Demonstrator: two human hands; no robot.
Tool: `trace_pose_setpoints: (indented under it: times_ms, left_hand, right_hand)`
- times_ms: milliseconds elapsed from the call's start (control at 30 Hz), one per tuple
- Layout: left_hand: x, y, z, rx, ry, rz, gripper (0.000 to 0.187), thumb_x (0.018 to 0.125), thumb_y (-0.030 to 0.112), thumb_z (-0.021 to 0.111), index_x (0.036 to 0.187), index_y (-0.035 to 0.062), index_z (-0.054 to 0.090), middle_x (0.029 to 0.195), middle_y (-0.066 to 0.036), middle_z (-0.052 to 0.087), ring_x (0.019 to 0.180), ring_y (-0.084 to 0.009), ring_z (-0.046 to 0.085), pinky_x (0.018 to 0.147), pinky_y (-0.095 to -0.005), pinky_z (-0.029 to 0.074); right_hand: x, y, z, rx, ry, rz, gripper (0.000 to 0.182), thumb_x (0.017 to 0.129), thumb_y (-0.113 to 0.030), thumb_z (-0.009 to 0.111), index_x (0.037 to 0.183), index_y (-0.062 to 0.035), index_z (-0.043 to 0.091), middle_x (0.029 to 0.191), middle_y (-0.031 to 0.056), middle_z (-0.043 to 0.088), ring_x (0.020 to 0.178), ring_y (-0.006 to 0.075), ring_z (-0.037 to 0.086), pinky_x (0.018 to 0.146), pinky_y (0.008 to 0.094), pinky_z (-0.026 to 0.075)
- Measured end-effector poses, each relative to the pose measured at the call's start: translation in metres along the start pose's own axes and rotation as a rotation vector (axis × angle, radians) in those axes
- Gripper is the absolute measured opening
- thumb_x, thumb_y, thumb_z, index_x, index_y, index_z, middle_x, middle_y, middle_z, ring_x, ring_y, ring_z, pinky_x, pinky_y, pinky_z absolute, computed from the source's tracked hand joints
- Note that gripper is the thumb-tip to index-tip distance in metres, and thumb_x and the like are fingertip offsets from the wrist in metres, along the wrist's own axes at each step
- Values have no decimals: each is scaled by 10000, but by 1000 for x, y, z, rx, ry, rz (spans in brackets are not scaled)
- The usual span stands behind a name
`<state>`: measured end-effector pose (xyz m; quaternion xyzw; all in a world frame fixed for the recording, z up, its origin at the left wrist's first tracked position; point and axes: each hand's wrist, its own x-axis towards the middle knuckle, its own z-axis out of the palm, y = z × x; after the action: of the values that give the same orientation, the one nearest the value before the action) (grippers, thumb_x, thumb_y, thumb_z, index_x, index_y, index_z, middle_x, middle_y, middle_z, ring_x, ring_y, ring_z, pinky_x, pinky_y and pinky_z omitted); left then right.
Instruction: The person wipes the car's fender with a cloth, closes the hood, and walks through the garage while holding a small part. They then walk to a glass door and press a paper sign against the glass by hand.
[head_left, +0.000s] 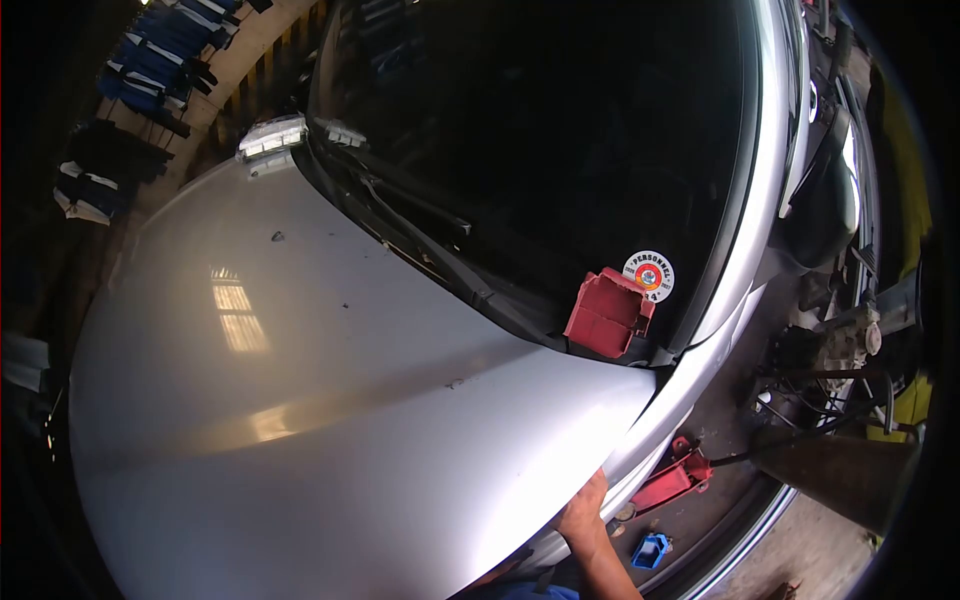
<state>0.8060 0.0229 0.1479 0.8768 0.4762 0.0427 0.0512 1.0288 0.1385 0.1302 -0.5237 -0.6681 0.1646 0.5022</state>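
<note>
My right hand [584, 506] is at the side edge of a silver car hood [330, 440], near the fender. Its fingers are closed at that edge and partly out of sight. A small patch of skin tone shows below the hood at the bottom, beside blue clothing [535, 592], but my left hand cannot be made out. A red open box-like piece [605, 315] rests at the lower corner of the windshield [530, 130], against a round sticker [648, 275] marked "PERSONNEL".
A red floor jack [672, 482] and a small blue tray [650, 550] lie on the floor beside the car. The side mirror [825, 200] juts out at right, above metal equipment [850, 345]. Blue and white seats [155, 65] stand at upper left.
</note>
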Motion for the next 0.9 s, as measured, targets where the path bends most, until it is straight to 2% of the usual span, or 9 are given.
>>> trace_pose_setpoints:
  times_ms: [300,500,567,633,700,767,800,833,900]
  left_hand:
    - [-3,-3,3,14,-23,-6,772,795,562,717,1465,279,460,1393,-281,426,1230,-431,513,1008,-530,435]
    - [-22,-3,15,35,-8,-8,770,797,569,712,1469,294,454,1394,-292,416,1227,-443,510,1008,-538,432]
    - [-28,-1,21,7,26,-23,770,798,571,710,1470,299,453,1394,-296,413,1226,-447,509,1008,-541,431]
    - [-15,5,7,-90,92,-47,742,821,552,697,1475,320,434,1397,-272,419,1200,-459,529,964,-537,474]
    - [-8,2,-9,8,60,28,745,826,541,697,1482,322,419,1450,-253,388,1160,-461,554,920,-528,510]
    - [-15,5,-3,1,0,-82,709,849,529,675,1479,323,423,1524,-225,327,1145,-473,558,910,-527,518]
    - [-15,12,-11,44,-78,-125,698,869,507,653,1491,308,406,1582,-199,245,1183,-461,546,915,-526,518]
    - [-14,13,-14,-48,-27,-126,706,891,489,624,1515,282,363,1606,-165,205,1281,-424,481,950,-549,493]
    - [-22,19,-14,54,10,-138,742,898,480,613,1535,238,319,1619,-139,179,1409,-375,337,1049,-572,405]
  right_hand:
    - [2,0,-4,36,1,14,410,671,-173,787,1027,-27,644,1037,143,650,966,326,633,825,459,507]
    - [0,0,-2,-7,31,-17,471,606,-152,800,1029,-21,638,1028,149,646,960,356,620,818,465,490]
    - [8,-5,-4,-10,61,-7,463,583,-103,779,1015,-30,628,991,149,637,913,373,601,785,463,479]
    - [12,-9,-2,-14,88,-10,432,587,-82,762,995,-35,628,973,150,631,881,377,589,762,459,476]
    - [13,-9,2,-53,103,-18,415,589,-50,739,988,-34,627,953,159,621,844,389,570,740,462,470]
    - [12,-13,3,-89,97,50,397,611,-35,727,994,-28,625,970,181,621,851,408,566,753,469,474]
    - [11,-14,6,-101,131,60,373,654,-26,714,1015,-21,621,975,202,617,862,427,563,770,487,474]
    - [11,-17,6,-122,157,43,334,701,-32,701,1023,-15,614,962,210,613,874,437,565,781,497,474]
    - [14,-29,7,-193,177,44,264,783,-85,696,1021,-12,607,937,209,616,876,432,574,778,501,469]
